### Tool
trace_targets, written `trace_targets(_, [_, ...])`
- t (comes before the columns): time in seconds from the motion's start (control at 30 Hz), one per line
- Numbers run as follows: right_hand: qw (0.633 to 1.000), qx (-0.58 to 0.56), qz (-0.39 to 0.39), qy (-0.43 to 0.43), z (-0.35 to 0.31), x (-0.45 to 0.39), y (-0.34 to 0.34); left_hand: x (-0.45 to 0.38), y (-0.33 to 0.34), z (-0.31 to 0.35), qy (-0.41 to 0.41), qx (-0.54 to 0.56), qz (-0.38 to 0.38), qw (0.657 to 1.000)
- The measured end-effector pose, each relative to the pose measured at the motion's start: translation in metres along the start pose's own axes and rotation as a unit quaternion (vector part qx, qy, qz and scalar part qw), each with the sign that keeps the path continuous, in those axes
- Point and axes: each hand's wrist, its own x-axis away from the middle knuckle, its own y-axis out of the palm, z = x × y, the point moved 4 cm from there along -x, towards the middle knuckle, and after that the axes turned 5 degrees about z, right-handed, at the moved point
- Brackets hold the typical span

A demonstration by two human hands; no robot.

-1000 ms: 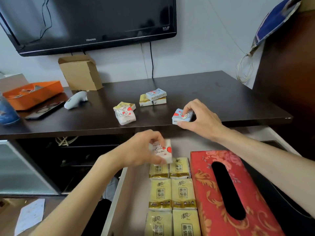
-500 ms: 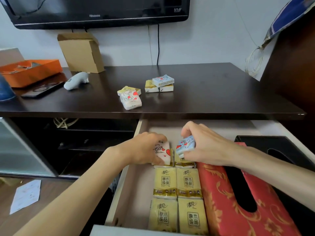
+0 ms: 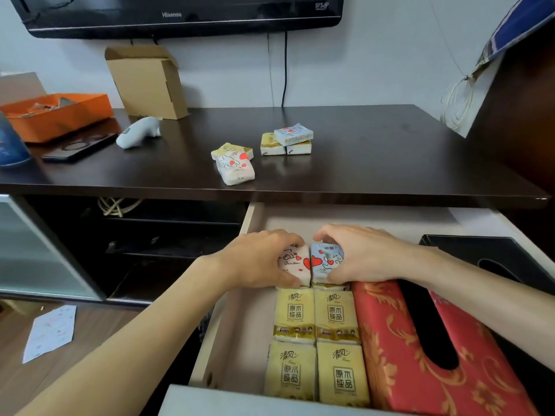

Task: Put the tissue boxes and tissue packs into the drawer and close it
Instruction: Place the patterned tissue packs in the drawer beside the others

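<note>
Left hand (image 3: 258, 259) fingers holding white tissue pack (image 3: 295, 264), right hand (image 3: 363, 255) fingers holding blue tissue pack (image 3: 326, 262), side by side in open drawer (image 3: 237, 331), more packs (image 3: 258, 151) on counter (image 3: 375, 157)

Left hand (image 3: 258, 259) and right hand (image 3: 365, 256) side by side, fingers curled

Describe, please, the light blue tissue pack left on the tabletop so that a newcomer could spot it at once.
Start at the dark tabletop under the wall-mounted TV. Near its middle, right of a loose pair of packs, is a small stack. The light blue pack lies on top of two yellow-and-white packs; it alone is blue there.
</note>
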Motion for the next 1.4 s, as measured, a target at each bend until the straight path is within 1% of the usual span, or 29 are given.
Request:
trace_targets(0.2, [0.999, -0.04, 0.011, 0.002, -0.001, 0.004, -0.001, 0.002, -0.004, 0.003, -0.018, 0.012, -0.027, 0.999])
trace_targets(0.33, [1.0, -0.024, -0.003, -0.003, -0.002, 0.003, -0.002, 0.001, -0.003, 0.001, -0.016, 0.014, -0.029, 0.999])
trace_targets(0.47, [1.0, -0.021, 0.008, -0.016, -0.002, 0.002, -0.003, 0.002, -0.001, -0.001, 0.003, -0.014, -0.022, 1.0])
trace_targets(0.53, [0.998, -0.056, 0.023, -0.027, -0.001, 0.004, -0.005, 0.003, -0.003, 0.0, 0.01, 0.002, -0.009, 1.0])
trace_targets(0.57, [0.994, -0.101, 0.041, -0.034, -0.001, 0.005, -0.008, 0.004, -0.007, 0.0, 0.011, 0.018, 0.001, 1.0])
trace_targets(0.63, [0.971, -0.208, 0.109, -0.045, 0.0, 0.005, -0.021, 0.006, -0.018, -0.001, 0.005, 0.042, 0.039, 0.998])
trace_targets(0.67, [0.957, -0.242, 0.153, -0.05, 0.002, 0.004, -0.03, 0.008, -0.025, -0.003, -0.002, 0.046, 0.068, 0.997])
trace_targets(0.73, [0.93, -0.281, 0.232, -0.056, 0.004, -0.004, -0.05, 0.014, -0.04, -0.008, -0.015, 0.043, 0.144, 0.989])
trace_targets(0.83, [0.903, -0.303, 0.301, -0.04, 0.007, -0.036, -0.079, 0.02, -0.061, -0.015, -0.04, 0.049, 0.27, 0.961])
trace_targets(0.9, [0.897, -0.306, 0.319, -0.011, 0.009, -0.068, -0.093, 0.017, -0.074, -0.021, -0.054, 0.049, 0.323, 0.944])
trace_targets(1.0, [0.914, -0.266, 0.304, 0.041, 0.012, -0.118, -0.104, -0.002, -0.098, -0.031, -0.063, 0.033, 0.363, 0.929])
trace_targets(1.03, [0.922, -0.242, 0.298, 0.052, 0.012, -0.134, -0.106, -0.012, -0.107, -0.035, -0.066, 0.027, 0.365, 0.928])
trace_targets(1.1, [0.936, -0.187, 0.29, 0.067, 0.01, -0.161, -0.109, -0.037, -0.12, -0.045, -0.072, 0.01, 0.344, 0.936])
trace_targets(1.27, [0.957, -0.095, 0.251, 0.109, 0.006, -0.215, -0.105, -0.098, -0.132, -0.068, -0.079, -0.073, 0.244, 0.964])
trace_targets(1.33, [0.962, -0.055, 0.252, 0.09, 0.005, -0.224, -0.104, -0.117, -0.132, -0.075, -0.08, -0.091, 0.211, 0.97])
trace_targets(1.4, [0.96, -0.054, 0.268, 0.059, 0.009, -0.221, -0.107, -0.133, -0.132, -0.078, -0.084, -0.109, 0.18, 0.974])
